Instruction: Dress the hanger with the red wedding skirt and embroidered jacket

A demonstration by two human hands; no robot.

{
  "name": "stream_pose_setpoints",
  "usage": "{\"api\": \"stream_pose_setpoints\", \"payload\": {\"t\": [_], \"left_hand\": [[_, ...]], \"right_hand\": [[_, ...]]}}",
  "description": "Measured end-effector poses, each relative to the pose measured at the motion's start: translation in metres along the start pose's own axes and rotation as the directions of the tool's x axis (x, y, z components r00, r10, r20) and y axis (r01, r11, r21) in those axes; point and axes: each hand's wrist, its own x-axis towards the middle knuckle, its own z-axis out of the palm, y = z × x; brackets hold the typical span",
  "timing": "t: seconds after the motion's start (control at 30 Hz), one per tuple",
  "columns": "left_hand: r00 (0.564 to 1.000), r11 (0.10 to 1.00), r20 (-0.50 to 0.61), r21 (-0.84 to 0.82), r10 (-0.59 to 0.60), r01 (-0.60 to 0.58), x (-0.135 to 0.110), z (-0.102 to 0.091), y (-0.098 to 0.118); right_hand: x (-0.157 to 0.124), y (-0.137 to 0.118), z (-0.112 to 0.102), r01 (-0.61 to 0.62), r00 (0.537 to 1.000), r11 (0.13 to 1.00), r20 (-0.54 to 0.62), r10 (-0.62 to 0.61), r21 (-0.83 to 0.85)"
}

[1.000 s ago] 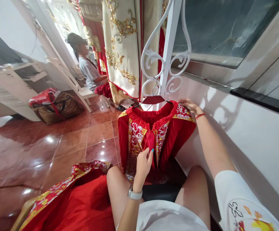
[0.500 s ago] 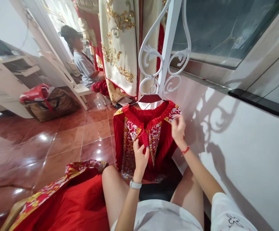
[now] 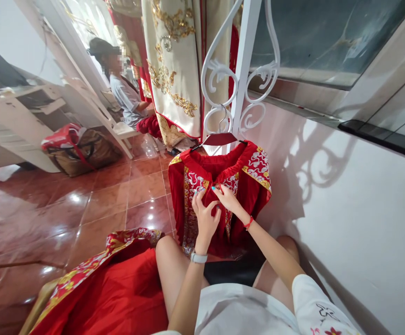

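A red embroidered jacket (image 3: 188, 204) with gold and white patterns hangs on a hanger (image 3: 219, 139) before my knees. My left hand (image 3: 205, 218), with a pale watch band on its wrist, bends its fingers onto the jacket's front edge just below the neckline; its thumb stands apart. Close beside it, my right hand (image 3: 228, 199) pinches thumb and finger together at the neck opening. Whatever is between those fingertips is too small to make out. A second red embroidered garment (image 3: 118, 293) lies spread at my left thigh.
A white scrolled metal stand (image 3: 239, 93) holds the hanger, with cream and gold garments (image 3: 174, 70) behind. The white wall (image 3: 355, 223) is close on the right. At the back left, a person (image 3: 123, 97) sits near a brown bag (image 3: 87, 153) on the tiled floor.
My right hand has come from the jacket's right shoulder to the neck opening, beside my left hand. The left hand has shifted slightly up the front. The view has turned a little.
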Motion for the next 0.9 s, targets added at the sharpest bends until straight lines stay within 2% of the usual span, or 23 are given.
{"api": "stream_pose_setpoints", "payload": {"t": [0.1, 0.23, 0.3, 0.37, 0.43, 0.5, 0.53, 0.6, 0.67, 0.73, 0.77, 0.83, 0.9], "left_hand": [[0.992, 0.990, 0.126, -0.139, -0.013, 0.031, 0.006, 0.004, 0.002], [0.981, 0.922, 0.166, -0.354, -0.102, 0.156, 0.001, 0.006, 0.000], [0.978, 0.891, 0.163, -0.413, -0.133, 0.190, -0.003, 0.004, -0.004], [0.969, 0.865, 0.128, -0.436, -0.214, 0.248, -0.005, 0.003, -0.008], [0.950, 0.828, 0.096, -0.469, -0.298, 0.307, -0.006, 0.003, -0.007], [0.937, 0.762, 0.150, -0.548, -0.316, 0.345, -0.007, 0.004, -0.002], [0.929, 0.707, 0.222, -0.603, -0.297, 0.370, -0.009, 0.004, 0.003], [0.881, 0.550, 0.397, -0.690, -0.256, 0.471, -0.016, 0.006, 0.016], [0.795, 0.394, 0.540, -0.692, -0.275, 0.606, -0.028, 0.007, 0.031], [0.721, 0.302, 0.602, -0.656, -0.343, 0.692, -0.040, 0.006, 0.046], [0.698, 0.276, 0.612, -0.646, -0.371, 0.712, -0.046, 0.004, 0.053], [0.672, 0.239, 0.632, -0.635, -0.386, 0.735, -0.054, -0.002, 0.066], [0.641, 0.201, 0.672, -0.616, -0.372, 0.762, -0.061, -0.010, 0.077]], "right_hand": [[0.007, 0.001, 0.007, -0.035, 0.999, 0.999, -0.019, 0.035, 0.011], [0.022, -0.003, 0.012, 0.007, 0.989, 0.999, -0.145, 0.001, 0.053], [0.026, -0.007, 0.011, 0.032, 0.985, 0.998, -0.169, -0.022, 0.060], [0.026, -0.011, 0.009, -0.029, 0.997, 0.993, -0.074, 0.038, 0.115], [0.019, -0.015, 0.005, -0.125, 0.989, 0.976, 0.098, 0.109, 0.180], [0.007, -0.016, 0.002, -0.152, 0.967, 0.968, 0.232, 0.104, 0.201], [-0.002, -0.016, 0.001, -0.124, 0.967, 0.973, 0.245, 0.074, 0.196], [-0.020, -0.014, -0.002, -0.029, 0.988, 0.988, 0.151, 0.006, 0.151], [-0.037, -0.011, -0.005, 0.044, 0.999, 0.997, -0.004, -0.044, 0.070], [-0.050, -0.008, -0.007, 0.064, 0.992, 0.998, -0.105, -0.063, 0.008], [-0.053, -0.007, -0.009, 0.056, 0.991, 0.998, -0.126, -0.055, 0.006], [-0.055, -0.006, -0.012, -0.018, 0.996, 0.997, -0.091, 0.025, 0.073], [-0.051, -0.008, -0.014, -0.187, 0.980, 0.960, 0.105, 0.168, 0.208]]}}
